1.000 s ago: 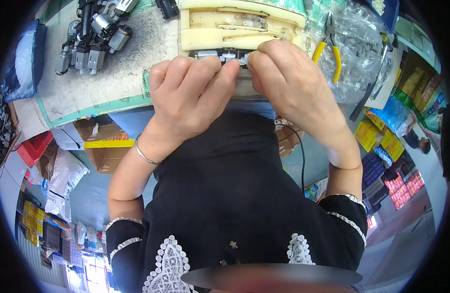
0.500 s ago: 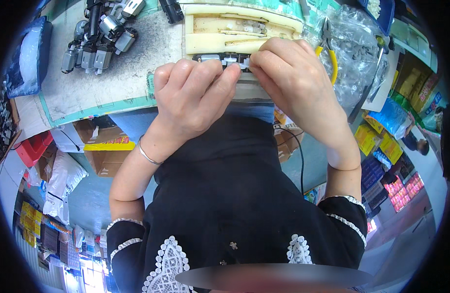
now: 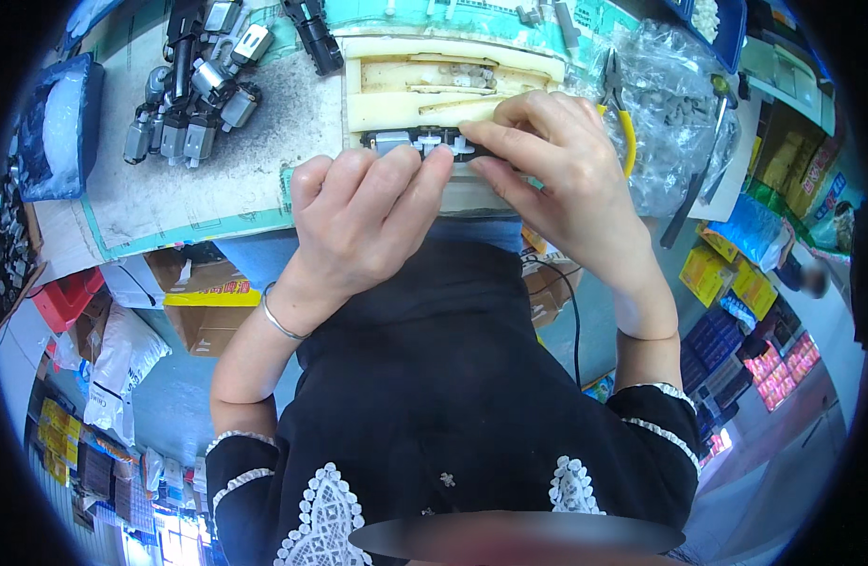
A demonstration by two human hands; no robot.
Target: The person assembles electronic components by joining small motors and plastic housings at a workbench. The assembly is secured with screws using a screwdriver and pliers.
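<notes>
A black plastic housing lies crosswise near the table's front edge, holding a silver motor at its left and white gears in its middle. My left hand is closed, its thumb and forefinger against the housing's near side below the gears. My right hand pinches the housing's right end between forefinger and thumb, with the other fingers curled above. Both hands cover parts of the housing. Just behind it lies a cream block with long recesses.
Several motors in black housings are heaped at the left, and another black housing lies behind. A blue tray holds a whitish mass. At the right are yellow-handled pliers, a clear bag of grey parts and a blue tray of white pieces.
The view has shifted slightly. My right forefinger and thumb have spread from close together to either side of the housing's right end, showing more of the gears. My left hand stays by the housing.
</notes>
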